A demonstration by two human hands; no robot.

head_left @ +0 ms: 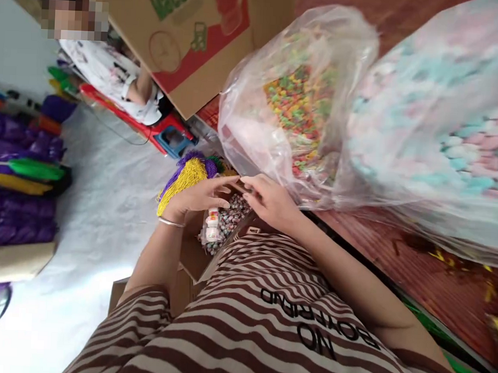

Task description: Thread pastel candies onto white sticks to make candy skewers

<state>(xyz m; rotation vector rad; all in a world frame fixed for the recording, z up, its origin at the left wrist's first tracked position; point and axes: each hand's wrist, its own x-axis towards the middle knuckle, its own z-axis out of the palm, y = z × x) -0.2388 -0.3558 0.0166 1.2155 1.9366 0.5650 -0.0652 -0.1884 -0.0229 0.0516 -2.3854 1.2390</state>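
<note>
My left hand (203,194) reaches in from the left, a metal bangle at its wrist. Its longest visible finger touches or nearly touches the fingertips of my right hand (268,201); the other fingers are partly bent. My right hand is closed in a pinch. What lies between the fingertips is too small to make out. Below them, an open cardboard box (192,247) holds many small multicoloured beads (231,216) and a clear packet with white items (212,227). Beyond my left hand lies a bundle of yellow and purple bead strands (187,178).
A clear bag of bright small pieces (296,109) and a larger bag of pastel pieces (477,147) stand at the right. A printed carton (176,46) is behind. A person (113,76) sits at upper left. Purple packages (20,182) are stacked at far left.
</note>
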